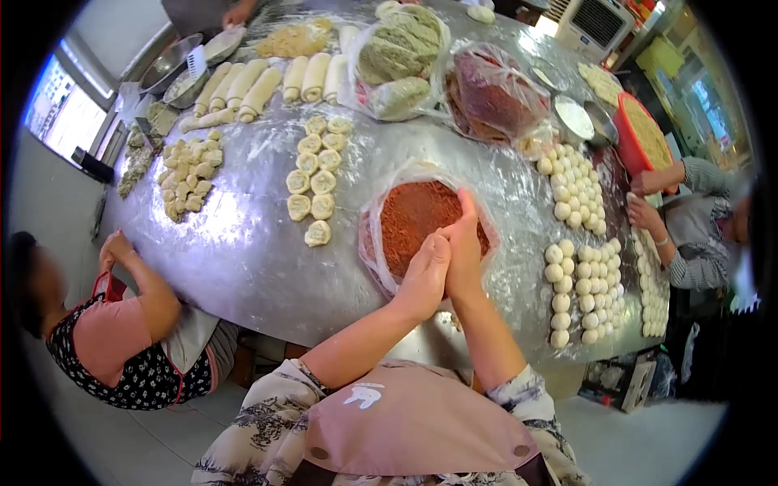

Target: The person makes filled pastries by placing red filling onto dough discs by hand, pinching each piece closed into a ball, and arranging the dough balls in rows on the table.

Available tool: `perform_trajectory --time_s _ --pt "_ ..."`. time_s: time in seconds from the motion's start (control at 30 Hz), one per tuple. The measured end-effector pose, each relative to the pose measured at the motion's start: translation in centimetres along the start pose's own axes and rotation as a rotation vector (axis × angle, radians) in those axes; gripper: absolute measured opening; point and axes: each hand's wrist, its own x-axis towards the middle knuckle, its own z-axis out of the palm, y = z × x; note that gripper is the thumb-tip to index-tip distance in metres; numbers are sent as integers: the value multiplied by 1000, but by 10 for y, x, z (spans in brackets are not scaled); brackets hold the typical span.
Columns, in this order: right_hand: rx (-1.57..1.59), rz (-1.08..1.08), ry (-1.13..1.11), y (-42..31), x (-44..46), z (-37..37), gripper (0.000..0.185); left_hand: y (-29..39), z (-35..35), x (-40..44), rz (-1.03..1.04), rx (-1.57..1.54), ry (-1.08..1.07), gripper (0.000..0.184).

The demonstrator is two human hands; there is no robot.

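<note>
Left hand (423, 279): fingers together, pressed against the right hand (463, 255); held over the near side of the filling.
Right hand: fingers extended, against the left; anything between the palms is hidden, so a grip cannot be told.
Filling (409, 217): red-brown, crumbly, in an open clear bag (369, 236) at the table's near middle.
Table (259, 271): metal, dusted with flour.
Rolled slices (322, 181): rows left of the bag.
Dough pieces (190, 174): loose heap, farther left.
Dough rolls (259, 95): side by side, far left.
Green dough (401, 44): bagged, far middle.
Dough balls (596, 283): rows, near right.
Red basin (625, 123): far right, beside a co-worker's hands (646, 212).
</note>
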Motion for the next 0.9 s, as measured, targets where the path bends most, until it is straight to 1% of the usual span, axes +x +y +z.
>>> perform_trajectory --time_s 0.03,0.1,0.13,0.17,0.2,0.23,0.27,0.33,0.37,0.4,0.47,0.5,0.53,0.57,0.6,0.63,0.73,0.77,0.87,0.9 --pt "117 35 -22 -10 -2 4 57 1 0 3 29 120 102 58" --pt "450 137 0 -45 -8 8 64 0 1 8 80 357 310 47" --pt "612 187 10 -55 -8 9 68 3 -1 9 72 384 357 40" --pt "664 207 9 -54 -7 8 74 6 -2 9 68 409 401 36" --pt "780 219 11 -52 -7 7 75 9 -2 10 60 430 446 34" --pt "884 252 38 -54 -9 8 72 7 -4 14 42 239 471 46" --pt "987 288 63 -55 -13 8 69 11 -7 15 -33 170 503 48" --pt "579 203 -63 -28 -21 8 65 19 -16 19 -182 27 557 52" --pt "629 230 -55 -20 -26 10 58 20 -17 22 -136 26 557 54" --pt "609 209 -99 -15 -32 14 52 19 -20 25 -93 27 558 56" --pt "205 168 -164 -42 -37 17 46 18 -25 26 -14 33 558 60" --pt "166 149 -140 -31 -38 17 44 21 -27 22 -102 62 476 57" --pt "256 170 -121 -22 -37 13 43 19 -25 22 -14 -124 408 55" --pt "347 190 -102 -14 -34 7 43 18 -22 24 72 -308 335 58" --pt "437 213 -83 -12 -31 3 43 17 -21 26 158 -491 260 65" --pt "588 225 -120 -21 -27 -1 50 22 -33 21 158 -361 94 79" --pt "567 470 -277 -14 -28 -5 56 30 -33 16 81 12 -92 68" --pt "651 419 -208 -14 -32 5 59 10 -38 17 -85 -81 -71 50" --pt "582 370 -227 -18 -35 4 58 3 -38 20 -101 -96 56 43" --pt "486 280 -201 -8 -34 6 58 8 -38 20 -171 -72 81 45"
